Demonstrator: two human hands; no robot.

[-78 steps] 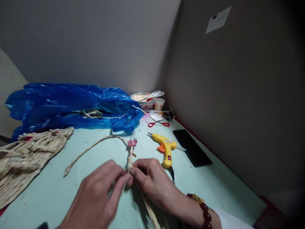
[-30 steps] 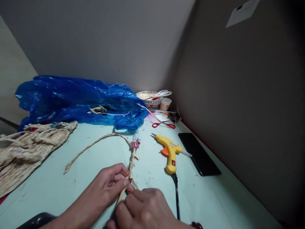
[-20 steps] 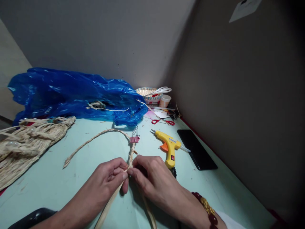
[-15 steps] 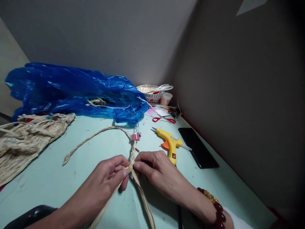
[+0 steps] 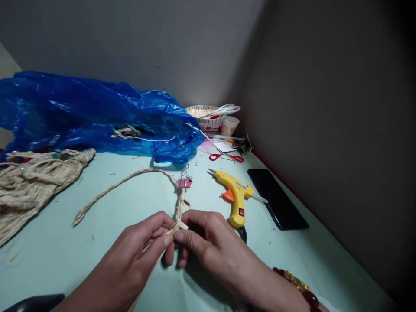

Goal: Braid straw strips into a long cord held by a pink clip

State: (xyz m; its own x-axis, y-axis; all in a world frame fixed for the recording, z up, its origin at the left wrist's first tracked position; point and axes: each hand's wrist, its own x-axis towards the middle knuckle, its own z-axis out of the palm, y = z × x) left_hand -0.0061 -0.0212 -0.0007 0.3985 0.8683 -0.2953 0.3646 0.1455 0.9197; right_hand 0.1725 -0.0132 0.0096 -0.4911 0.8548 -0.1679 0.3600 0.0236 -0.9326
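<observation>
A braid of pale straw-like fibre (image 5: 179, 209) runs toward me from a pink binder clip (image 5: 184, 183) on the table. My left hand (image 5: 143, 249) pinches a strand at the braid's near end, thumb against forefinger. Right beside it, my right hand (image 5: 208, 242) grips the same end between thumb and fingers, and a short flat loop of fibre shows between the hands. Past the clip, a thin twisted cord (image 5: 123, 182) curves off to the left. A loose strand trails below my left hand; the others are hidden under my hands.
A yellow glue gun (image 5: 235, 190) and a black phone-like slab (image 5: 277, 199) lie at right. Red-handled scissors (image 5: 225, 157), a paper cup (image 5: 230, 126) and a basket (image 5: 204, 113) are behind. A blue plastic bag (image 5: 97, 117) and a woven straw piece (image 5: 39, 186) occupy the left.
The right hand has shifted in against the left at the braid's end. A strand that hung toward me on the right is now out of sight. The view has shifted slightly.
</observation>
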